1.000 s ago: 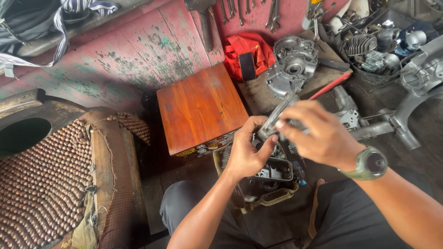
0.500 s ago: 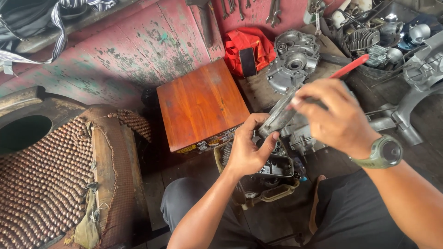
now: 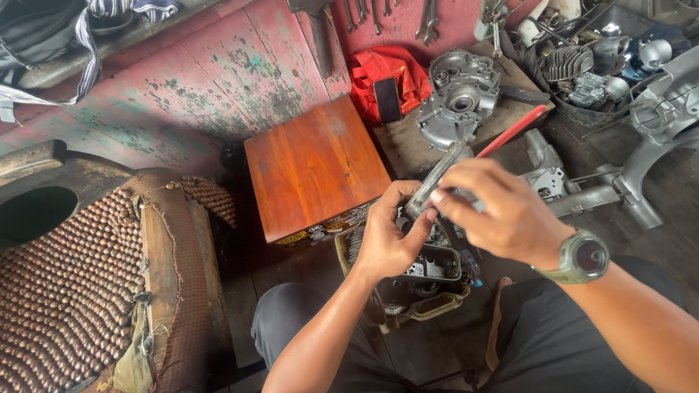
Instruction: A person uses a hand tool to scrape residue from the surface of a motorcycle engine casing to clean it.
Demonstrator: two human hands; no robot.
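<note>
My left hand (image 3: 389, 236) and my right hand (image 3: 495, 211) both grip a long grey metal part (image 3: 437, 178), held tilted above an open engine block (image 3: 429, 280) that sits between my knees. The left hand pinches its lower end with thumb and fingers. The right hand covers its middle, and a green watch (image 3: 582, 256) is on that wrist. A red-handled tool (image 3: 513, 131) sticks out from behind the right hand; whether the hand holds it I cannot tell.
A brown wooden box (image 3: 313, 167) stands just beyond my hands. Behind it lie a red cloth bag (image 3: 386, 76), a grey engine case (image 3: 459, 98) and a basket of engine parts (image 3: 582, 69). A beaded seat cover (image 3: 73, 291) lies at left.
Both hands have stayed on the metal part. The right hand has slid down along it toward the left hand, and the view has shifted slightly.
</note>
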